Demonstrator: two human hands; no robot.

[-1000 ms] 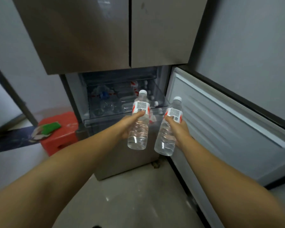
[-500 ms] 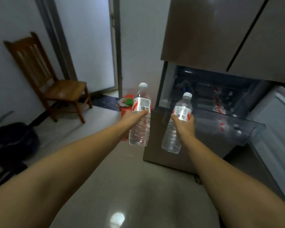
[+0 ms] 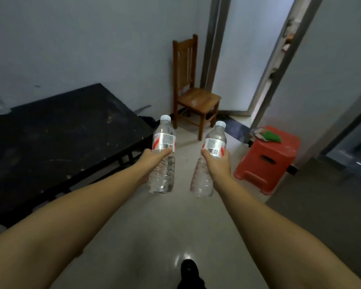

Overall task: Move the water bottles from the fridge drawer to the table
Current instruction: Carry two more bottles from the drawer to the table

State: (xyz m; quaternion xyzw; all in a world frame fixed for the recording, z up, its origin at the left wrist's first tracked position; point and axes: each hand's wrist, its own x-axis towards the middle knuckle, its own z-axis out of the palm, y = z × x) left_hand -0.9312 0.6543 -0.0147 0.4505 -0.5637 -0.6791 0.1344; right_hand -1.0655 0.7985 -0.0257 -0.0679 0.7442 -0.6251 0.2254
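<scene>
My left hand (image 3: 152,159) grips a clear water bottle (image 3: 163,140) with a white cap and a red-and-white label, held upright over the floor just past the right corner of the black table (image 3: 50,147). My right hand (image 3: 217,163) grips a second, matching water bottle (image 3: 214,142), tilted slightly left, about a hand's width to the right of the first. Both arms are stretched forward. The dark table top fills the left of the view, low and scuffed. The fridge is only a dark sliver at the far right edge (image 3: 358,147).
A wooden chair (image 3: 194,97) stands against the wall ahead, beside a doorway (image 3: 252,59). A red plastic stool (image 3: 267,159) with a green item on top sits to the right. Pale tiled floor runs between table and stool. My dark shoe (image 3: 189,270) shows at the bottom.
The view has swung left from the open fridge drawer to the room: the table has come into view and the fridge has slid off to the right. Both hands still hold their bottles.
</scene>
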